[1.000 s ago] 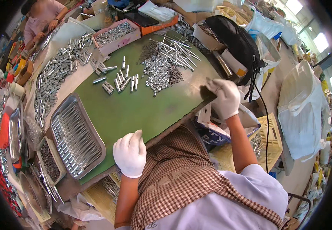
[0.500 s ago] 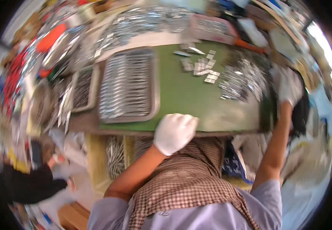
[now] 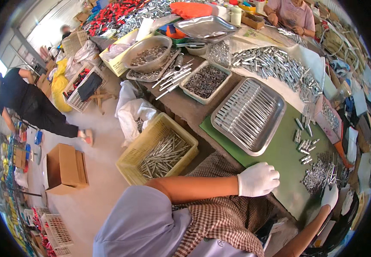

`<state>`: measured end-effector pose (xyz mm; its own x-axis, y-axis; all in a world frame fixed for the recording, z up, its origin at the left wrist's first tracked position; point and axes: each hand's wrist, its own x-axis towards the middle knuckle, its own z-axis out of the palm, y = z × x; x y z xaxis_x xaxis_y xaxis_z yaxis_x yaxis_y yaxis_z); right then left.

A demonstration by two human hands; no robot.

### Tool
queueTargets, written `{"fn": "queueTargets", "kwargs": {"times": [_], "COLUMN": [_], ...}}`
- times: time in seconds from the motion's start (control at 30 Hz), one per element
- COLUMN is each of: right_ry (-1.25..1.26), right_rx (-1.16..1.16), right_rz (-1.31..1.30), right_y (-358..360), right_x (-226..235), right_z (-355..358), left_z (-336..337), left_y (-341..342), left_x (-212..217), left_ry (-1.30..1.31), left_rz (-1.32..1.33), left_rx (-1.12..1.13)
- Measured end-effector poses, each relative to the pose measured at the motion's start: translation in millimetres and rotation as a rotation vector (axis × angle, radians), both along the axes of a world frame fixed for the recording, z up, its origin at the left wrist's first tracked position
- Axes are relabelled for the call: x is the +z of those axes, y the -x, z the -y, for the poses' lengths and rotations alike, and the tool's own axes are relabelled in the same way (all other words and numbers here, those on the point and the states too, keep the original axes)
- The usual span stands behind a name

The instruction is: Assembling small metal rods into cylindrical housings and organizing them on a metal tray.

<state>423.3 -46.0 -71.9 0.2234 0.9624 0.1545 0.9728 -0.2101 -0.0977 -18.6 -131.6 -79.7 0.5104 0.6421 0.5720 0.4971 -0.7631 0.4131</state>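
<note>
Head view: right hand [image 3: 330, 195] half cut off beside metal pins [image 3: 320, 173].

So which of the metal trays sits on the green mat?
The rectangular steel tray filled with rows of metal rods, just beyond the left hand; the other trays sit further along the bench.

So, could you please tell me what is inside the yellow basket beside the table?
The yellow basket holds a loose heap of metal rods. Whatever lies beneath them is covered.

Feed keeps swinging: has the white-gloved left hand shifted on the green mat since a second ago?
No. The white-gloved left hand still rests on the green mat's near edge, beside the metal tray; only the camera turned.
</note>
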Motion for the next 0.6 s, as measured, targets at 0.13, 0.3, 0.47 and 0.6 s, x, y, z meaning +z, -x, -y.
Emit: {"fn": "queueTargets", "kwargs": {"times": [0.13, 0.3, 0.47, 0.6], "right_ry": [-0.029, -0.094, -0.335, -0.094], "right_rx": [-0.042, -0.126, 0.047, 0.152], "right_rz": [-0.001, -0.062, -0.228, -0.343], "right_y": [-5.2, -13.1, 24.7, 84.0], "right_x": [1.9, 7.6, 35.7, 45.9], "right_z": [0.5, 10.6, 44.9, 92.0], "left_z": [-2.3, -4.4, -26.6, -104.6], "left_y": [-2.4, -2.7, -1.0, -27.3], "left_x": [-1.3, -1.6, 36.0, 69.5], "left_ry": [-0.012, 0.009, -0.002, -0.158], "left_rz": [0.016, 0.050, -0.162, -0.266], "left_rx": [-0.001, -0.009, -0.035, 0.054]}}
